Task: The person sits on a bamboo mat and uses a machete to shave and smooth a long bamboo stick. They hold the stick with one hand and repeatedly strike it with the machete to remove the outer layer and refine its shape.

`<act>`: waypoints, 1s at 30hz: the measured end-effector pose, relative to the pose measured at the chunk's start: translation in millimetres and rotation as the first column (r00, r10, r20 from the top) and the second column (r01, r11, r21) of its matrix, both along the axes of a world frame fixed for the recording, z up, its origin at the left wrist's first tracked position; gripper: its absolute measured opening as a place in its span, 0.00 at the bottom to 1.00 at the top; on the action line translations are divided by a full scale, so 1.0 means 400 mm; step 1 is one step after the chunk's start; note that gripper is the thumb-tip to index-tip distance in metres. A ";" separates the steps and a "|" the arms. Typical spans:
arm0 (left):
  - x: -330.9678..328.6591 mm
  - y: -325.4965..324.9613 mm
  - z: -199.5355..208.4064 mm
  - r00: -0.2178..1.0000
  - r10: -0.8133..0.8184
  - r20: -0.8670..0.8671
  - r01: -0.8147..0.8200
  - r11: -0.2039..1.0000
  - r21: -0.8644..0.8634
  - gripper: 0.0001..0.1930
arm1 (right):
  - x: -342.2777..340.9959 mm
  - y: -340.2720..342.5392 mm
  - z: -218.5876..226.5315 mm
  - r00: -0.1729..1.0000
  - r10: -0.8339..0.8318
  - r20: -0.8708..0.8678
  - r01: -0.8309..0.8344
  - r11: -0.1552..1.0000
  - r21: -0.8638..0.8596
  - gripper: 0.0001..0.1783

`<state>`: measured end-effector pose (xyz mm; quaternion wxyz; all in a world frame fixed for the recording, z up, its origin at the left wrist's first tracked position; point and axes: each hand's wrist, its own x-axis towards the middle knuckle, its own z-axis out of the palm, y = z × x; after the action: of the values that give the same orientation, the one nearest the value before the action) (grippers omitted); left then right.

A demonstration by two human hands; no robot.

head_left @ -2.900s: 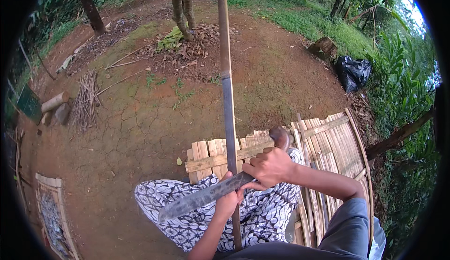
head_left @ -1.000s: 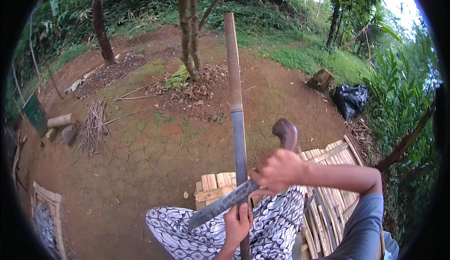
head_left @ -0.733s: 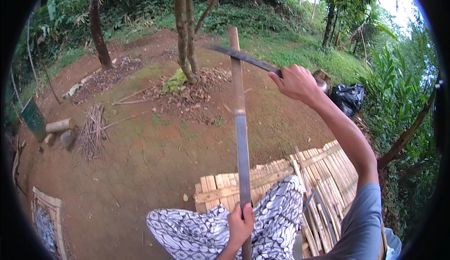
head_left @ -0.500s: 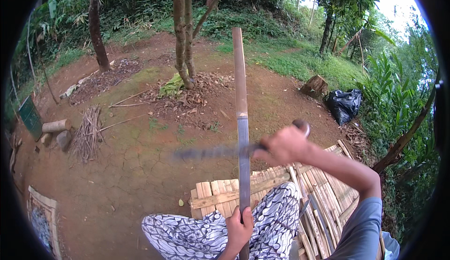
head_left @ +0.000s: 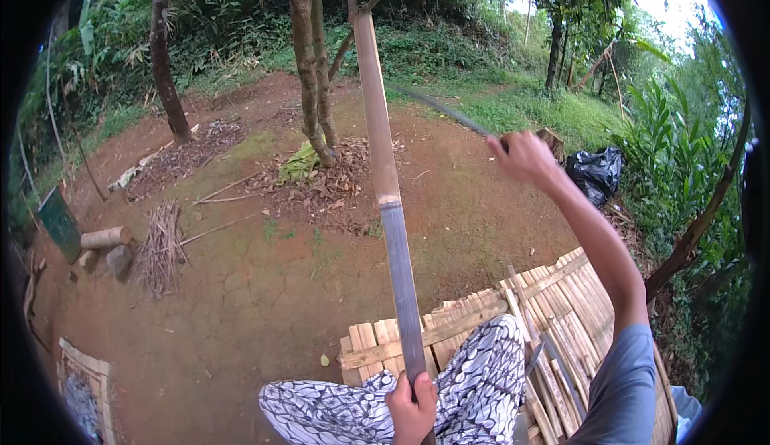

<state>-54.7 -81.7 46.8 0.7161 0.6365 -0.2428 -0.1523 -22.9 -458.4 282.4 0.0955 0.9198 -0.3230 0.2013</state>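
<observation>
A long split bamboo piece (head_left: 395, 244) rises from my lap, tilted slightly left at its far end; its lower part is dark, its upper part brown, with a pale node between. Near its lower end my left hand (head_left: 413, 409) is closed around it, thumb on top. Out to the right, my right hand (head_left: 528, 159) grips a machete, its dark blade (head_left: 449, 111) pointing up and left toward the bamboo's far half. Blade and bamboo appear apart. The handle is mostly hidden inside my fingers.
Under my patterned-cloth legs is a bamboo-slat platform (head_left: 465, 317), with loose bamboo strips (head_left: 553, 389) lying at its right. Beyond are a tree (head_left: 309, 60), a black plastic bag (head_left: 595, 174) and a stump (head_left: 550, 142). A twig bundle (head_left: 161, 244) lies on bare ground at left.
My right hand has lifted the machete up and away from the bamboo's dark lower part. The bamboo's far end has tipped left while my left hand keeps its hold.
</observation>
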 end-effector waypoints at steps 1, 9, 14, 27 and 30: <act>-0.002 0.008 0.011 0.999 0.007 0.051 -0.006 1.000 -0.026 0.15 | -0.005 0.044 -0.040 0.999 0.043 -0.011 -0.041 0.990 0.138 0.34; 0.028 0.002 -0.019 0.999 -0.005 -0.049 0.004 1.000 -0.015 0.15 | -0.056 0.247 -0.234 0.979 0.148 -0.140 -0.098 0.945 0.312 0.37; 0.046 0.011 -0.043 0.993 -0.011 -0.121 0.006 0.999 -0.042 0.13 | -0.075 0.133 -0.268 0.992 0.071 0.100 -0.107 0.900 0.423 0.37; 0.010 -0.035 0.011 0.979 -0.151 0.137 0.123 0.973 0.194 0.15 | -0.158 0.399 -0.231 0.739 0.593 -0.319 -0.632 0.775 -0.024 0.36; -0.009 -0.048 0.008 0.985 -0.108 0.133 0.084 0.981 0.178 0.15 | -0.171 0.427 -0.232 0.657 0.628 -0.417 -0.722 0.684 -0.107 0.36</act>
<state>-58.5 -101.0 50.0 0.6314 0.6924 -0.3097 -0.1614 -91.2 -287.5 189.5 0.1895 0.9721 0.0976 0.0977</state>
